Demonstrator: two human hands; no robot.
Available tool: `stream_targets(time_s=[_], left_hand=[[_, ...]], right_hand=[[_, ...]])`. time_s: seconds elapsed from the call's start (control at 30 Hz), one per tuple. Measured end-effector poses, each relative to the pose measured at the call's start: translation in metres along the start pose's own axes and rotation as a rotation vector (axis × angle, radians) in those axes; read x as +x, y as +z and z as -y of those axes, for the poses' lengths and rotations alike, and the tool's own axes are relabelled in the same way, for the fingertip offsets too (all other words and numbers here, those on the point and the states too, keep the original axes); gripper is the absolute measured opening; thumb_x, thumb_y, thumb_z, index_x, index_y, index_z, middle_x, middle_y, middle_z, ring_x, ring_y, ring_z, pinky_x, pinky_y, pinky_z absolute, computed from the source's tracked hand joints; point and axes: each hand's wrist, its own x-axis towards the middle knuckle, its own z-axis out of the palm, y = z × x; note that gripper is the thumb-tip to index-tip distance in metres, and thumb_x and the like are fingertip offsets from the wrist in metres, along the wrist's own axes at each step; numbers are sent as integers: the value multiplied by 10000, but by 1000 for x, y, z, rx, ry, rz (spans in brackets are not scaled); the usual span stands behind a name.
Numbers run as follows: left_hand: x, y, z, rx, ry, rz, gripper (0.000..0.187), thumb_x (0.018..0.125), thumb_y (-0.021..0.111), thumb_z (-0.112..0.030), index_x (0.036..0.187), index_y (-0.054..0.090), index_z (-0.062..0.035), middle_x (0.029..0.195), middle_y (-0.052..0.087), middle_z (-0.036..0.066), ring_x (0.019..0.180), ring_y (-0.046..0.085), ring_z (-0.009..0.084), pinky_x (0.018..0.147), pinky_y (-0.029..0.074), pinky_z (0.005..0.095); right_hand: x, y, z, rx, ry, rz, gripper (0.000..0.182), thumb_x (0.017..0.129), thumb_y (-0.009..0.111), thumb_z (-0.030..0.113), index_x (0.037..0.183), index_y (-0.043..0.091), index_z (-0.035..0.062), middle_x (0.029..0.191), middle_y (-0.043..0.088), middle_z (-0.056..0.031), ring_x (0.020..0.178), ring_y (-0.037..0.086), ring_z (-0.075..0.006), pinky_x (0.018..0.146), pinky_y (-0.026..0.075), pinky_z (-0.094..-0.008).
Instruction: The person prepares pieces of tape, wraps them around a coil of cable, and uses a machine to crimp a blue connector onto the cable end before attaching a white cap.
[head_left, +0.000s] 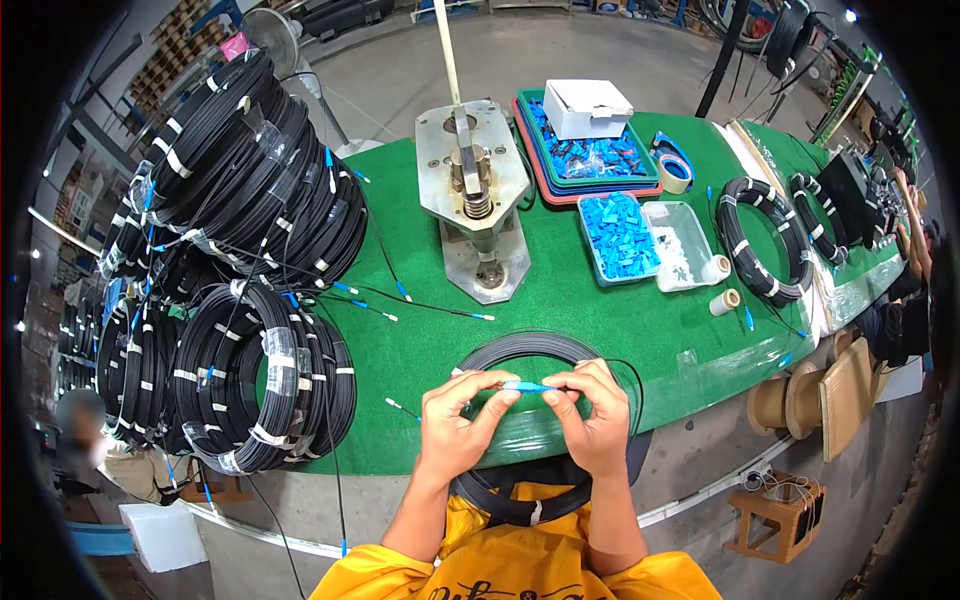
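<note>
Between my two hands, above the front edge of the green table, is a small blue connector (526, 386). My left hand (462, 420) pinches its left end with thumb and index finger. The right end is pinched the same way by my right hand (590, 412). A black cable runs from near my right hand and loops down beside it. Beneath and behind both hands lies a coil of black cable (530, 345), its lower part over my lap and bound with white tape. The fingertips hide both ends of the connector.
Tall stacks of black cable coils (265, 170) stand at left. A metal hand press (475, 190) is at centre back. Right of it are a tub of blue parts (620, 240), a clear tub (680, 240) and more coils (765, 240). A person's arms (912, 225) show far right.
</note>
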Motion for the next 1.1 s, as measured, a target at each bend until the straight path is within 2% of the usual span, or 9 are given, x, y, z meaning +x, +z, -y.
stream_targets(time_s=[0.07,0.17,0.23,0.33,0.5,0.6,0.73,0.83,1.1], left_hand=[[-6,10,3,-251,-124,-52,153,883,714,-61,1013,705,19,984,725,108,850,663,158,771,503,285],[-8,31,8,-680,-102,-133,183,905,697,-65,1065,684,22,1063,699,116,946,662,184,880,509,313],[-9,35,9,-745,-163,-129,190,909,691,-66,1079,682,19,1077,699,125,976,663,190,907,507,326],[-9,37,15,-825,-216,-103,204,922,669,-37,1117,676,23,1099,693,144,997,669,196,879,548,319],[-10,40,19,-865,-242,-11,224,934,671,-88,1130,676,19,1065,712,138,982,676,185,873,546,314],[-9,41,13,-840,-268,37,217,925,685,-118,1097,684,14,1046,710,148,990,672,217,875,540,360],[-5,41,8,-812,-299,120,206,930,675,-93,1111,685,6,1061,709,137,948,675,187,776,561,302],[-2,50,5,-763,-279,230,295,917,666,-18,1206,643,37,1134,690,123,1036,642,159,917,505,290],[14,69,16,-671,-236,162,270,955,609,-20,1220,637,20,1195,661,119,1083,612,159,956,476,298]], right_hand=[[-3,5,1,30,19,-27,132,794,778,96,896,718,38,732,606,-29,693,518,-173,678,426,-299],[-13,15,0,135,109,-24,110,850,733,94,922,697,18,822,678,-78,752,625,-201,899,466,-404],[-26,24,-4,233,208,-34,120,876,708,91,950,692,-2,866,707,-90,845,678,-209,989,457,-436],[-39,31,-7,365,305,-122,120,883,697,86,963,695,-4,858,710,-89,855,679,-194,993,465,-418],[-42,16,-7,253,229,-60,115,897,680,66,978,688,-16,877,702,-105,849,674,-171,933,505,-371],[-50,23,-5,509,338,-98,127,920,655,47,1010,662,-42,927,686,-107,837,660,-155,833,536,-317],[-55,21,-13,632,328,-98,157,960,598,26,1090,612,-61,1017,659,-91,869,643,-142,793,530,-272],[-57,14,-16,622,354,-187,209,992,549,28,1192,562,-33,1031,640,-51,900,612,-100,815,502,-242],[-36,6,-30,567,422,-152,207,948,598,-27,1152,563,-26,1035,646,-60,944,623,-107,800,503,-235]])
